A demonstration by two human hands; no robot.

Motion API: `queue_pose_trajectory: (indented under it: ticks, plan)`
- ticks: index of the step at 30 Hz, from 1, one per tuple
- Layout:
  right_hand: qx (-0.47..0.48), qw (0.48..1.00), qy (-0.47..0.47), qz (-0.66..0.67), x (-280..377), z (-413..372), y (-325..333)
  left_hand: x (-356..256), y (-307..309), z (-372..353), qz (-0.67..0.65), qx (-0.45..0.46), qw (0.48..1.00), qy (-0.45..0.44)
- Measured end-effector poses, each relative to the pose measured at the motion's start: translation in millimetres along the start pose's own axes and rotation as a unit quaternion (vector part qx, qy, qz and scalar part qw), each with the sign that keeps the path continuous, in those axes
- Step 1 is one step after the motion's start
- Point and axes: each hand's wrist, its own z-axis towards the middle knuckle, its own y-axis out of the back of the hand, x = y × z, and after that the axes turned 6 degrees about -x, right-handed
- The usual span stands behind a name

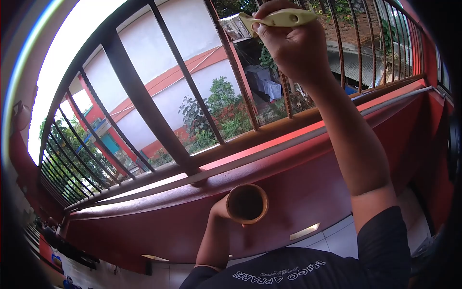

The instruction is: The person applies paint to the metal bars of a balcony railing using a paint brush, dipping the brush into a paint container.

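My right hand (293,48) is raised at the top, its fingers closed around the pale yellow handle of a paintbrush (281,18). The brush points left, and its head meets or nearly meets a dark upright bar (230,53) of the metal grille. Lower down, my left hand (220,207) holds a round paint can (265,204) from its left side, mostly hidden behind it. Brown smears mark the can's rim, and dark paint (246,203) shows inside.
A rust-brown bottom rail (269,136) runs along the grille above a red ledge and wall (308,183). Several more bars curve away to both sides. Plants (221,106) and a white and red building (173,33) stand outside. Pale floor tiles (339,236) lie below.
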Motion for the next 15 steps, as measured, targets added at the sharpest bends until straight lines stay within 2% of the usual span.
queue_pose_trajectory:
  ticks: [2, 5, 7, 11, 14, 15]
  plan:
    - [-0.018, 0.997, 0.051, -0.064, -10.0, -1.3, 4.5, -0.7, -0.7, 0.5, -0.008, 0.011, 1.0, 0.001]
    - [0.04, 0.995, 0.047, -0.073, -22.7, -23.0, 9.9, -2.6, -4.0, 4.9, -0.012, 0.0, 0.999, -0.035]
    - [0.081, 0.995, -0.012, -0.057, -9.3, -47.4, 20.1, -3.3, -10.5, 6.3, -0.026, -0.022, 0.997, -0.066]
    - [0.12, 0.986, -0.111, -0.023, 1.4, -85.2, 44.8, -7.8, -10.5, 9.6, -0.02, 0.002, 0.997, -0.071]
    - [0.033, 0.987, -0.144, 0.055, -8.7, -70.9, 51.0, -6.9, -9.6, 10.0, -0.011, 0.001, 0.997, -0.072]
    - [0.011, 0.994, -0.104, 0.017, -20.0, -63.2, 49.7, -7.5, -11.6, 10.7, -0.011, -0.004, 0.997, -0.08]
